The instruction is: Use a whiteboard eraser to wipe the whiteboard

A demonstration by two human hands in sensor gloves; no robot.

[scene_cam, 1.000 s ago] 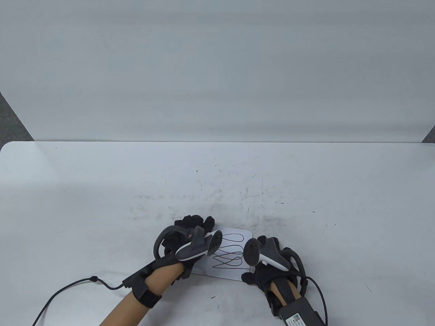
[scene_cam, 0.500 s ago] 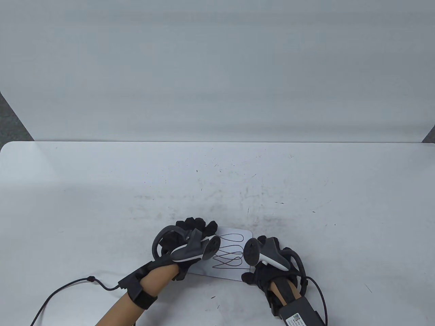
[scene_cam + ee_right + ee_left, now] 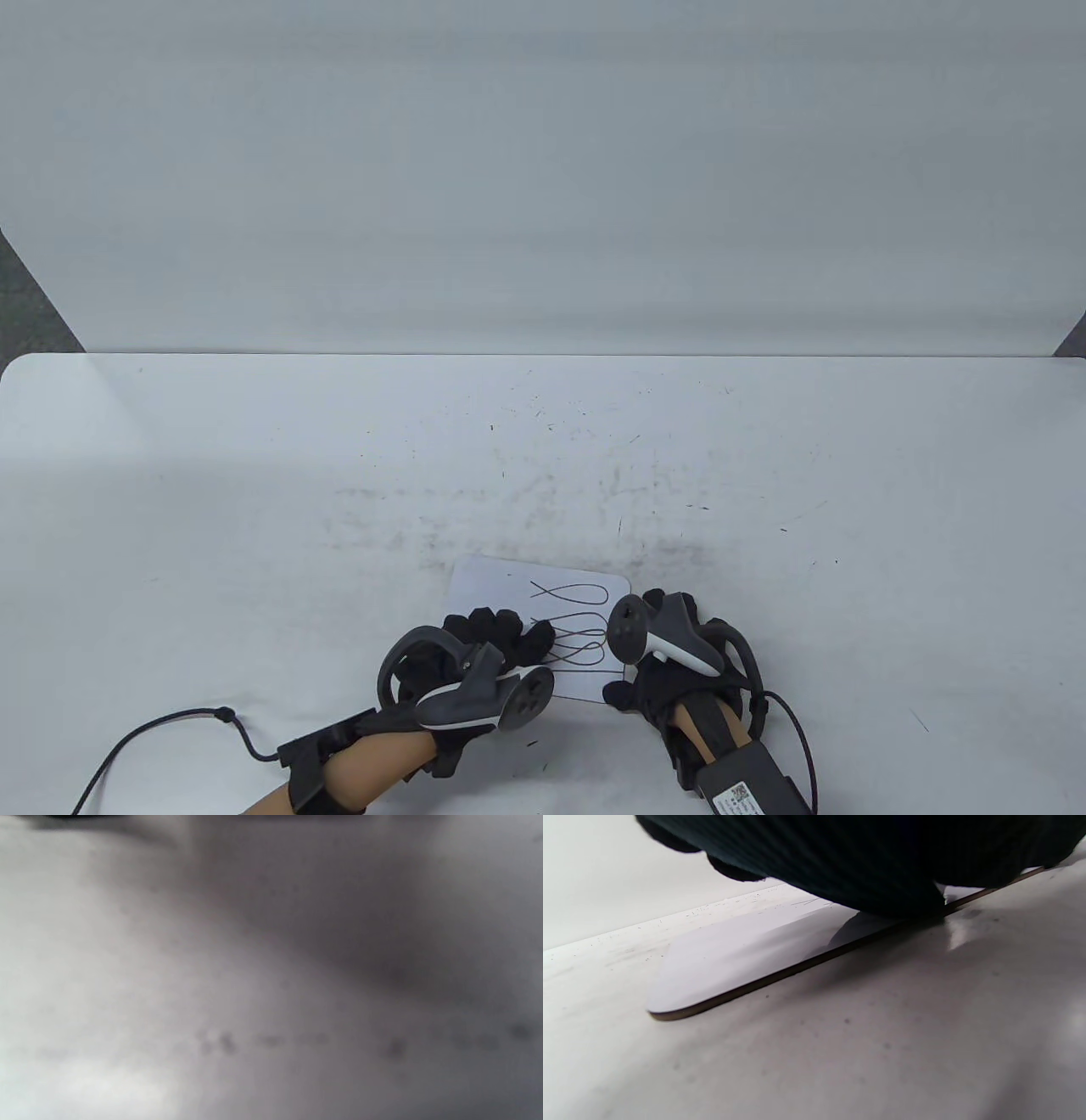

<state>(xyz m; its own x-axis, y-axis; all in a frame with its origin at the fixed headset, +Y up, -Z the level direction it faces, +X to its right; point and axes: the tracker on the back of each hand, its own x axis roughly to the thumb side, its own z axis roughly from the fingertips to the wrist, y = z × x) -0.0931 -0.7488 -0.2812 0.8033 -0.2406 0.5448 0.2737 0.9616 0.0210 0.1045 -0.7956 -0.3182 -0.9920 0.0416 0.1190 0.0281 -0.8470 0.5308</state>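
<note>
A small whiteboard (image 3: 492, 586) lies flat on the table near the front edge, with dark looping scribbles (image 3: 577, 594) on its right half. My left hand (image 3: 501, 637) rests on the board's lower left part with fingers curled down. No eraser shows in any view; whatever is under the hand is hidden. In the left wrist view the dark glove (image 3: 840, 857) presses down on the board (image 3: 734, 955). My right hand (image 3: 653, 679) rests at the board's lower right corner, its fingers hidden under the tracker. The right wrist view is a blur.
The white table (image 3: 254, 475) is scuffed with faint marks behind the board. A white backdrop (image 3: 543, 170) stands along the table's far edge. Glove cables trail at the front left (image 3: 170, 722) and the front right (image 3: 797, 730).
My left hand has slid from the board's upper left toward the front edge, uncovering a blank upper left area and covering the lower scribbles' left ends. My right hand has not moved.
</note>
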